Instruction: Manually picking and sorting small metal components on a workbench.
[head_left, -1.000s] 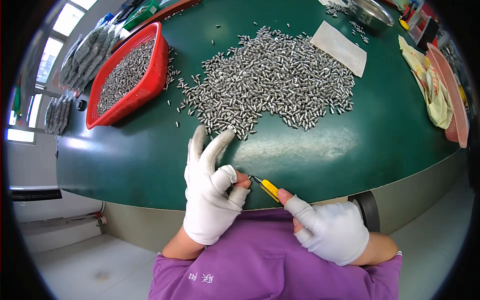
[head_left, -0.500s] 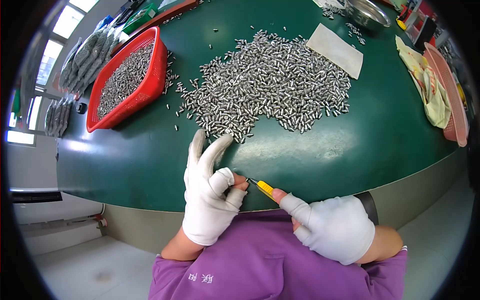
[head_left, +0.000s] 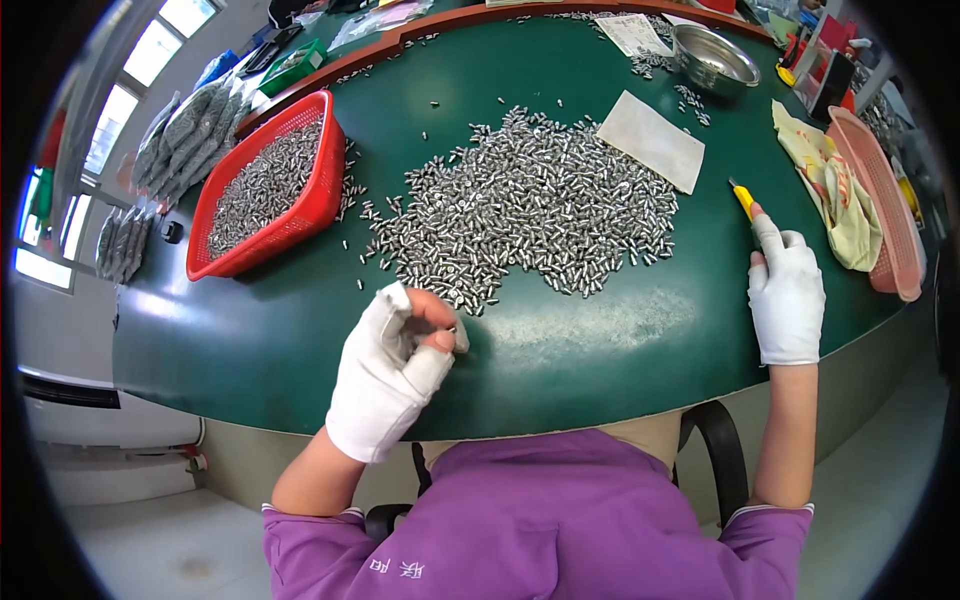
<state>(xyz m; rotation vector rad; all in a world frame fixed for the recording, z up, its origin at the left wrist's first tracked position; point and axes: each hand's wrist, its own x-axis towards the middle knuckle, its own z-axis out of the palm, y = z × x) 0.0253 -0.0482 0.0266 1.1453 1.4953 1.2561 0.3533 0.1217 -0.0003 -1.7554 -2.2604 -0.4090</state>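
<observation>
My left hand [head_left: 385,365], in a white glove with bare thumb and fingertip, is closed in a pinch in front of a big pile of small metal pins [head_left: 530,200]. One small metal pin [head_left: 452,330] shows between the thumb and finger, mostly hidden by them. Off to the right, my right hand [head_left: 787,290], gloved the same way, grips a yellow-handled knife [head_left: 743,196]. Its thin dark tip points up and away from me, over the green table [head_left: 620,370].
A red basket [head_left: 325,190] full of pins stands left of the pile. Grey card [head_left: 655,140] lies on the pile's right edge. Farther back is a steel bowl [head_left: 715,60]. At the far right a pink basket [head_left: 880,200] stands beside yellow cloth-like material [head_left: 835,195].
My right hand has carried the knife away from my left fingertips, far to the right and forward. My left hand has turned, its outstretched fingers now curled, and moved slightly left and forward.
</observation>
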